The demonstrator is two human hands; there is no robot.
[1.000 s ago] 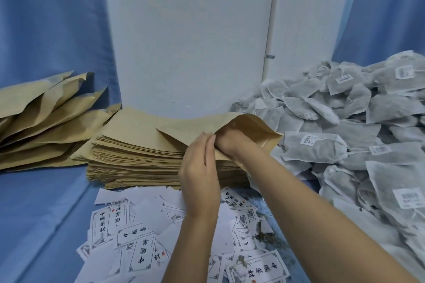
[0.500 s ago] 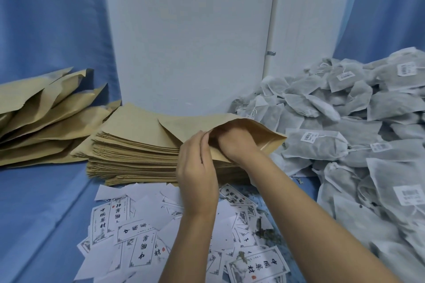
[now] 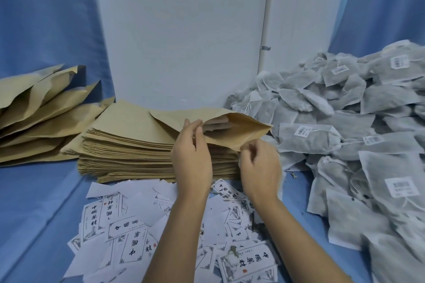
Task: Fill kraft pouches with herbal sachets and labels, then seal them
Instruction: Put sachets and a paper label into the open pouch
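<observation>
An open kraft pouch (image 3: pixel 241 131) lies on top of a stack of flat kraft pouches (image 3: pixel 138 145), its mouth facing right. My left hand (image 3: pixel 190 158) pinches the upper lip of the mouth and lifts it. My right hand (image 3: pixel 259 167) is outside the pouch with curled fingers pinching the lower lip. Something pale shows inside the pouch; what it is cannot be told. Printed paper labels (image 3: pixel 128 232) lie scattered in front of the stack. A big heap of grey herbal sachets (image 3: pixel 345 126) with barcode stickers fills the right side.
Several bulging kraft pouches (image 3: pixel 41 117) lean in a pile at the left on the blue cloth (image 3: pixel 34 202). A white panel (image 3: pixel 184 41) stands behind the stack. Bits of loose herb lie among the labels near my right forearm.
My right hand has come out of the pouch mouth and now sits at its lower lip. My left hand keeps its hold on the upper lip.
</observation>
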